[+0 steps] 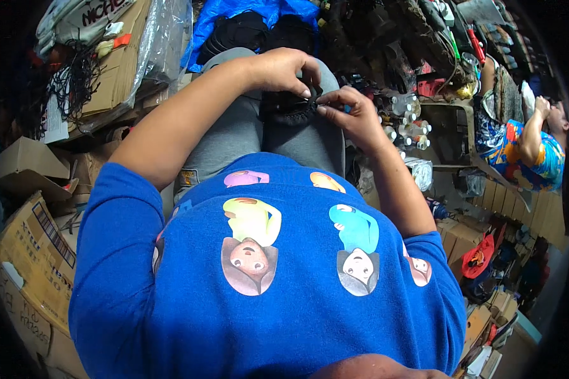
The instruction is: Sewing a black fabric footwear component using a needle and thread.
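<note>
My left hand [281,69] is above my lap, fingers bent and closed on a small black piece [293,118] with a ribbed or gathered edge. Thumb and forefinger of my right hand [353,112] pinch the same piece at its right side. It hangs over my grey trousers, between the two thighs. Its exact kind cannot be made out, as the dark material blends together and the fingers cover its upper part. Just past my knees lie two piles of similar-looking black pieces [239,33] on a blue plastic sheet [205,14].
At left, black cords [76,79] hang by a flat cardboard sheet [121,72], with cardboard boxes [31,164] nearer me. Several clear bottles [414,129] stand to the right. Farther right sits another person [528,148] in a bright patterned shirt, one hand raised.
</note>
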Demonstrator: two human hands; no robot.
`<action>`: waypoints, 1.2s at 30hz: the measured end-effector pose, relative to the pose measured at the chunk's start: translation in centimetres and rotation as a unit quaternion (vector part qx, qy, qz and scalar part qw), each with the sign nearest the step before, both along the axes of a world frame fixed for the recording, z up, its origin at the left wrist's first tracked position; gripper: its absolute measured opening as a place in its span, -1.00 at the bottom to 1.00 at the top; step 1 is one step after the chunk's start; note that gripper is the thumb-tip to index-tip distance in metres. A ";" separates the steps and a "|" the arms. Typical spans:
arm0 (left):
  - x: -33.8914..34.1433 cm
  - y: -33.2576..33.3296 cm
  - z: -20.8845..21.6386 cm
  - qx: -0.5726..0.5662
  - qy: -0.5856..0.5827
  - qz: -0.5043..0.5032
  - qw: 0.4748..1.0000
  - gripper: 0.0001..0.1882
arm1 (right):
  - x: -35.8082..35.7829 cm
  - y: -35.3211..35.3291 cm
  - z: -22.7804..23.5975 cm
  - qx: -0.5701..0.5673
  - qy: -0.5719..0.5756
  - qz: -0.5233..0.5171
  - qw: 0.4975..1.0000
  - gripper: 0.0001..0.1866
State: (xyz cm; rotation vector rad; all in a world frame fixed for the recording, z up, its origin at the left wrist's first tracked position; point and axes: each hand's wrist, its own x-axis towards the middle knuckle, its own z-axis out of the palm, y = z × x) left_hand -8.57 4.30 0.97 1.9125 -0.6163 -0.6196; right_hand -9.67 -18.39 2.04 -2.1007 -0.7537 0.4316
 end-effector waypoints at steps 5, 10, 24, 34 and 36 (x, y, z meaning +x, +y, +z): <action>-4.1 2.2 0.9 0.028 -0.234 0.203 0.950 -0.63 | -1.1 -0.1 1.8 -0.010 -0.006 -0.018 1.000 -0.78; -9.5 1.6 0.8 0.060 -0.203 0.241 0.947 -0.70 | -3.8 0.2 0.8 -0.077 -0.277 -0.020 0.957 -0.65; -6.5 1.4 -1.4 0.057 -0.275 0.218 0.935 -0.72 | 1.0 -0.7 0.9 -0.047 0.076 0.036 0.995 -0.50; -5.4 0.8 -2.0 0.063 -0.222 0.202 0.952 -0.82 | 1.6 -0.8 0.4 -0.036 0.133 0.048 0.989 -0.67; -5.2 0.6 -1.9 0.055 -0.213 0.193 0.956 -0.82 | 1.7 -0.9 0.0 -0.014 0.136 0.071 0.988 -0.68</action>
